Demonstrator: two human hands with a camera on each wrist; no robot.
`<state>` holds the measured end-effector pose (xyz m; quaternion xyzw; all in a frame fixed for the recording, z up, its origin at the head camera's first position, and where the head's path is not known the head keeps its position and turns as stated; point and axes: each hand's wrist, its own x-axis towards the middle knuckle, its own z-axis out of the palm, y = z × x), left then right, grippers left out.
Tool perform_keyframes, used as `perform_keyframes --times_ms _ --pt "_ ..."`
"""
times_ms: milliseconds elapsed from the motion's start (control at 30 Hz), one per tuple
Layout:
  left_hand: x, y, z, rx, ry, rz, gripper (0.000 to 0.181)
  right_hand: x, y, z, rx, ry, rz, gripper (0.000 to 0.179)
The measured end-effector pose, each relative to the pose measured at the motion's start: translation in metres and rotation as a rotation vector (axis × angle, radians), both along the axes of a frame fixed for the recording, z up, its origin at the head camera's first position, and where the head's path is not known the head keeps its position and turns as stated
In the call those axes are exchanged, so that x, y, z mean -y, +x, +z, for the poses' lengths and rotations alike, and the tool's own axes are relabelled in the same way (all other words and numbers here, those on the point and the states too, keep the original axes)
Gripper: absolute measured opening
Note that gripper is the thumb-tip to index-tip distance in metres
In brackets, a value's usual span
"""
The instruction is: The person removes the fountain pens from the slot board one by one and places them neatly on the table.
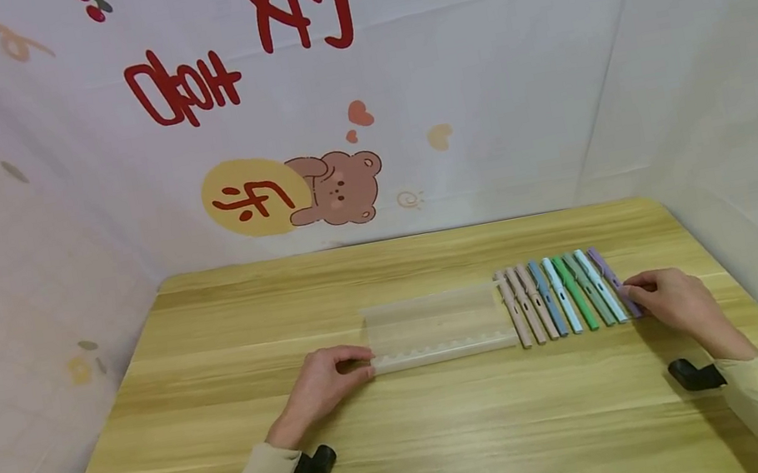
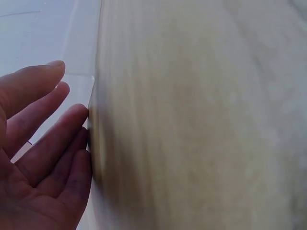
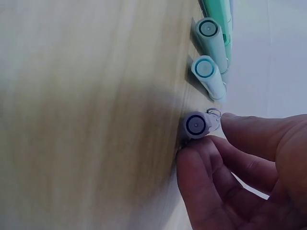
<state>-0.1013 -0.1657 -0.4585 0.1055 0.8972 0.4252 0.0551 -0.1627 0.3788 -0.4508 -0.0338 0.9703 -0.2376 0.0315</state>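
Observation:
A flat, translucent plastic pen tray (image 1: 432, 322) with a notched strip along its near edge lies on the table. My left hand (image 1: 324, 380) holds its near left corner between thumb and fingers; the left wrist view shows the fingertips (image 2: 79, 112) right at the tray's edge. To the tray's right, several capped pens lie side by side: pinkish-beige pens (image 1: 526, 308), a blue pen (image 1: 548, 298), a green pen (image 1: 576, 292) and pale ones. At the row's right end, my right hand (image 1: 675, 298) pinches a purple pen (image 3: 196, 125), its clip by the thumb.
The wood-grain table (image 1: 446, 444) ends at a white printed cloth (image 1: 474, 84) behind, with similar cloth on both sides. A pale blue pen (image 3: 209, 76) lies right beside the purple one. A black wrist mount (image 1: 694, 374) sits on each forearm.

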Motion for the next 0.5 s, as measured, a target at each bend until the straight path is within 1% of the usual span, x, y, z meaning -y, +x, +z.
perform_keyframes --times_ms 133,267,367,500 --pt "0.000 0.002 0.000 0.011 -0.001 -0.017 0.024 -0.004 0.005 0.002 -0.008 0.004 -0.004 0.046" --pt "0.006 0.006 0.001 0.003 -0.002 -0.045 0.027 -0.007 0.015 0.005 -0.022 0.010 0.004 0.050" --pt "0.012 0.011 0.003 -0.014 0.006 -0.048 0.027 -0.004 0.022 0.010 -0.041 0.004 0.019 0.052" --pt "0.019 0.019 0.009 -0.056 0.003 -0.031 0.027 0.009 0.030 0.020 -0.089 -0.021 0.033 0.054"
